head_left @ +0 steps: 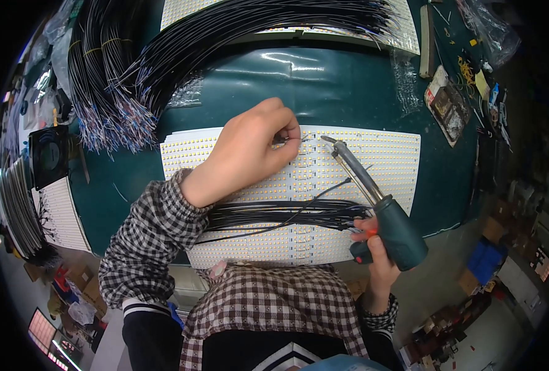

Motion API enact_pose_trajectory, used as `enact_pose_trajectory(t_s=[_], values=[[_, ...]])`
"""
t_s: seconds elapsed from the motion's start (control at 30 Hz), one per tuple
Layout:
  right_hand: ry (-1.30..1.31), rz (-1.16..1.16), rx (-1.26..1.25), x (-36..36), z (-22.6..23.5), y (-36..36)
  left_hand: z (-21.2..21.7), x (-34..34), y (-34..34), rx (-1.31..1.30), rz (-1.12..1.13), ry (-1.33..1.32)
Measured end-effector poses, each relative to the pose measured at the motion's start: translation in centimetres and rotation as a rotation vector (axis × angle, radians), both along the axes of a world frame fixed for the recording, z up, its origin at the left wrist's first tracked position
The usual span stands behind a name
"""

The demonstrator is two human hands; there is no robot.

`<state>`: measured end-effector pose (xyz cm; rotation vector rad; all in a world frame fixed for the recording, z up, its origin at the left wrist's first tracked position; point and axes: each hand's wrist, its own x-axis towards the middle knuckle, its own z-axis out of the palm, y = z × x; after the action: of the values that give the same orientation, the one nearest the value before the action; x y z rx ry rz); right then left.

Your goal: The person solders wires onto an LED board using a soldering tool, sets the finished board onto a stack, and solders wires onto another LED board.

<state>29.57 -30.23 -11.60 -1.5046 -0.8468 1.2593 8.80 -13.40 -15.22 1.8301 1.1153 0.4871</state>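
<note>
A white LED board (373, 154) dotted with rows of small yellow LEDs lies on the table before me. My left hand (253, 148) is over its upper middle, thumb and fingers pinched on a thin dark wire (280, 140), mostly hidden by the fingers. My right hand (381, 263) grips a dark green soldering gun (401, 232) by its handle. The gun's tip points at the board's centre strip, just right of my left fingertips; whether it touches cannot be told. Nearer to me, a bundle of black wires (274, 214) lies across the boards, one loose wire slanting over it.
Thick bundles of black wires (225, 43) with stripped ends fill the back left of the green table (237, 80). Another LED board (404, 25) lies at the back. A small black fan (50, 157) stands at left; a stained, block-like pad (447, 106) lies at right.
</note>
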Motion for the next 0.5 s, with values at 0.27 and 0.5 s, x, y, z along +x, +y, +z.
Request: enact_pose_trajectory(t_s=[0.27,0.5], values=[[0.023,-0.039,-0.069,-0.31,0.20,0.04,-0.11,-0.01,0.46,-0.021,-0.028,0.010],[-0.126,0.038,-0.100,-0.41,0.34,0.28,-0.26,0.10,0.71,-0.030,-0.022,0.018]])
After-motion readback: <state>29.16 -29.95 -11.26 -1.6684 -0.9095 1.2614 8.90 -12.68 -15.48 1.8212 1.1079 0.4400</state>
